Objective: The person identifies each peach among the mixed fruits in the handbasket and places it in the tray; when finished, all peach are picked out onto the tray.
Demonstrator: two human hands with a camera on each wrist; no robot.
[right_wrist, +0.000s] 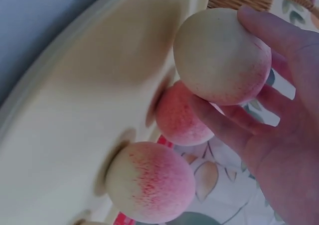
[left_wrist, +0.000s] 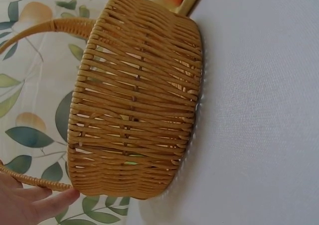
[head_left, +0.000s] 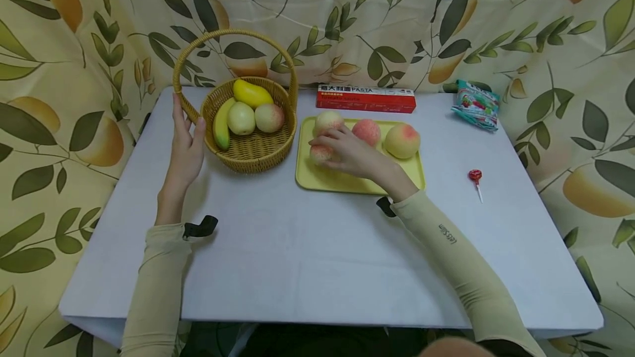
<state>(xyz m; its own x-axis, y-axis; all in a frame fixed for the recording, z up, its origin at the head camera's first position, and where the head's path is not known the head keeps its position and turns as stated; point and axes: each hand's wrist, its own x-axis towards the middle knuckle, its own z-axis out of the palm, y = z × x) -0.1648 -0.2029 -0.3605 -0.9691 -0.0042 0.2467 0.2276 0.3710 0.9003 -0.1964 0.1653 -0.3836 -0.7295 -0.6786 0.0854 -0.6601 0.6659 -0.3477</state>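
On the left of the table stands a wicker basket [head_left: 248,165], with a banana [head_left: 222,125], a yellow mango-like fruit [head_left: 252,93], a pale green round fruit [head_left: 241,118] and a peach [head_left: 269,118] inside. My left hand [head_left: 186,150] holds the lower left of its handle, fingers and thumb on either side. Over the left part of a yellow tray [head_left: 307,179], my right hand [head_left: 353,152] grips a pale peach with pink speckles [right_wrist: 219,56] between thumb and fingers. Several other peaches, one of them deep pink [head_left: 366,132], lie on the tray.
Behind the tray lies a red pasta box [head_left: 366,100]. At the back right is a teal snack bag [head_left: 476,104], and a red lollipop [head_left: 475,177] lies in front of it. A leaf-patterned cloth [head_left: 387,26] hangs along the table's back and sides.
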